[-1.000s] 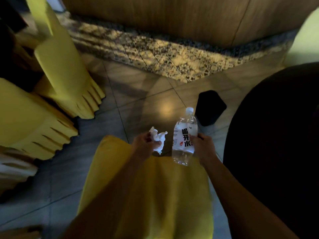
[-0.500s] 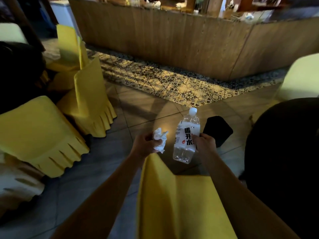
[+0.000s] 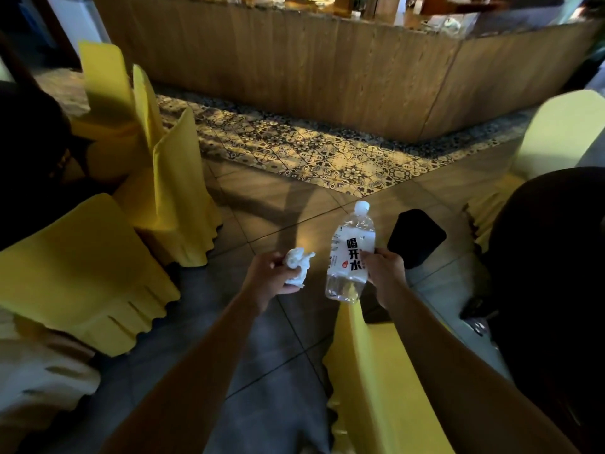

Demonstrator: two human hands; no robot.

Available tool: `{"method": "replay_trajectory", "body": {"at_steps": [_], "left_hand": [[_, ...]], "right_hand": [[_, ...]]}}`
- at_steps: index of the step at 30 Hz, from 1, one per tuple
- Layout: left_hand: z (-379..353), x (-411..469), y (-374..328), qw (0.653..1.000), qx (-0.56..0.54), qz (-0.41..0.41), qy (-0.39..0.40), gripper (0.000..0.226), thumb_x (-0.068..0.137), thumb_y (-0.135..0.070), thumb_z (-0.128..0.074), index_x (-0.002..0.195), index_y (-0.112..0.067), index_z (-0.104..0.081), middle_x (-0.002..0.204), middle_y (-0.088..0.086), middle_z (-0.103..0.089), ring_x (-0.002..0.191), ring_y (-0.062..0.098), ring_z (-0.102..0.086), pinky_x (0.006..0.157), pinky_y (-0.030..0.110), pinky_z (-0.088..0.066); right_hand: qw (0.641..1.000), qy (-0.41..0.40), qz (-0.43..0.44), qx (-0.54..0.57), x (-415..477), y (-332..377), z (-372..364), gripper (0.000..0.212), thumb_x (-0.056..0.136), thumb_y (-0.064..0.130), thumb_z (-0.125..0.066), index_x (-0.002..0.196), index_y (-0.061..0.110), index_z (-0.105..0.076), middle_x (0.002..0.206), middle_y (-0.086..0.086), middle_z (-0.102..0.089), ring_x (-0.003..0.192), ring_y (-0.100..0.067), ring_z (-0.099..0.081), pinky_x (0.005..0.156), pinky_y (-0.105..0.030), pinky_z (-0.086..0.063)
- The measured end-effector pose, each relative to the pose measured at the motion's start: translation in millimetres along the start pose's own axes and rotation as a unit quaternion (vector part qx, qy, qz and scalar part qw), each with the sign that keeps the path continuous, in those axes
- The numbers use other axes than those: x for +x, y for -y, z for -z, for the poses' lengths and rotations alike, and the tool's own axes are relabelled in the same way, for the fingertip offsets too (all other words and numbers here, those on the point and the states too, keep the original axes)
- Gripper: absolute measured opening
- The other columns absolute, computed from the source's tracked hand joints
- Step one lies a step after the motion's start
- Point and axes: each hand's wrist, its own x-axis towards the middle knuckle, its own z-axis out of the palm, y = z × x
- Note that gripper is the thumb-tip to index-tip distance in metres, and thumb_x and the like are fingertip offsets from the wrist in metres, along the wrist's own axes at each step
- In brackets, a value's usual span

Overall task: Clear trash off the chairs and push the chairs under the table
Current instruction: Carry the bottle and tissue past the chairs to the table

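Far left, dark round table edge, mostly in shadow. Yellow-covered chairs around it: near chair with skirted cover at lower left, mid chair just behind it, far chair further back by the table. A white-covered seat at the bottom left corner, blurred.

My left hand is out over the floor, fingers closed around a crumpled white tissue; the wad sticks out past my thumb side. Just beside it, my right hand grips a clear bottle with white cap and white label with black characters, fingers wrapped on its right side, bottle upright and tilted slightly, held in the air. Tissue and bottle near each other, not touching.

Below my right forearm, a yellow chair, its back edge-on toward me, right under the bottle. Past the bottle, a black bin on the floor, near my right hand. Behind, patterned tile strip and wood-panelled counter. Right side, a second dark table and a pale chair beyond it.
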Motion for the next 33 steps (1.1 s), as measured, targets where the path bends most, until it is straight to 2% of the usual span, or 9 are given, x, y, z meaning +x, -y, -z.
{"method": "replay_trajectory", "body": {"at_steps": [4,7,10,14,16,22,26,33], "left_hand": [[11,34,-8,1.000,-0.002,0.001,-0.005,0.033,0.083,0.011,-0.072,0.114,0.010,-0.064,0.112,0.026,-0.067,0.102,0.038,-0.069,0.069,0.040,-0.064],[16,69,-17,1.000,0.018,-0.007,-0.005,0.031,0.083,0.010,-0.073,0.112,0.004,-0.067,0.110,0.023,-0.069,0.095,0.031,-0.071,0.072,0.042,-0.064],[18,113,-34,0.999,0.030,-0.015,0.001,0.030,0.083,0.009,-0.073,0.112,0.000,-0.070,0.109,0.020,-0.071,0.094,0.029,-0.072,0.075,0.041,-0.064],[11,176,-67,0.999,0.028,-0.017,0.022,0.030,0.085,0.010,-0.070,0.114,0.005,-0.067,0.100,0.016,-0.070,0.086,0.023,-0.071,0.067,0.032,-0.064],[6,209,-81,0.999,0.029,-0.008,0.023,0.030,0.085,0.011,-0.069,0.115,0.008,-0.065,0.101,0.017,-0.067,0.085,0.023,-0.069,0.065,0.030,-0.064],[-2,297,-110,0.999,0.030,0.009,0.021,0.036,0.086,0.011,-0.069,0.121,0.010,-0.061,0.112,0.023,-0.066,0.096,0.030,-0.067,0.066,0.031,-0.063],[-6,358,-126,0.999,0.030,0.019,0.017,0.034,0.083,0.011,-0.072,0.116,0.005,-0.066,0.109,0.022,-0.067,0.099,0.035,-0.069,0.061,0.030,-0.063],[-14,477,-151,0.995,0.052,0.038,0.073,0.040,0.083,0.008,-0.074,0.121,-0.003,-0.068,0.114,0.019,-0.072,0.095,0.029,-0.072,0.067,0.034,-0.063]], "right_hand": [[1.000,-0.016,0.001,-0.005,21,6,-14,0.013,0.093,0.013,-0.068,0.087,0.025,-0.066,0.091,-0.004,-0.075,0.090,-0.023,-0.074,0.083,-0.043,-0.062],[0.999,-0.034,0.004,-0.004,45,13,-27,0.015,0.092,0.013,-0.069,0.083,0.025,-0.066,0.089,-0.002,-0.075,0.086,-0.020,-0.073,0.079,-0.040,-0.062],[0.999,-0.044,0.000,0.000,80,24,-44,0.007,0.092,0.014,-0.069,0.091,0.021,-0.069,0.089,-0.002,-0.074,0.085,-0.018,-0.072,0.072,-0.035,-0.060],[0.999,-0.049,-0.010,-0.004,135,42,-70,0.008,0.091,0.016,-0.070,0.099,0.016,-0.071,0.092,-0.004,-0.075,0.089,-0.023,-0.073,0.082,-0.043,-0.062],[0.999,-0.051,-0.015,-0.009,161,53,-82,0.011,0.091,0.016,-0.070,0.102,0.013,-0.072,0.090,-0.004,-0.075,0.089,-0.024,-0.074,0.083,-0.043,-0.062],[0.998,-0.057,-0.024,-0.015,230,89,-114,0.019,0.093,0.017,-0.069,0.110,0.011,-0.072,0.085,-0.002,-0.073,0.085,-0.020,-0.072,0.075,-0.035,-0.060],[0.997,-0.062,-0.032,-0.017,273,107,-131,0.018,0.093,0.017,-0.068,0.110,0.011,-0.071,0.091,-0.005,-0.074,0.085,-0.020,-0.071,0.072,-0.033,-0.059],[0.993,-0.108,-0.047,-0.015,356,133,-156,0.020,0.095,0.018,-0.066,0.112,0.011,-0.071,0.090,-0.004,-0.072,0.087,-0.021,-0.070,0.076,-0.036,-0.060]]}}
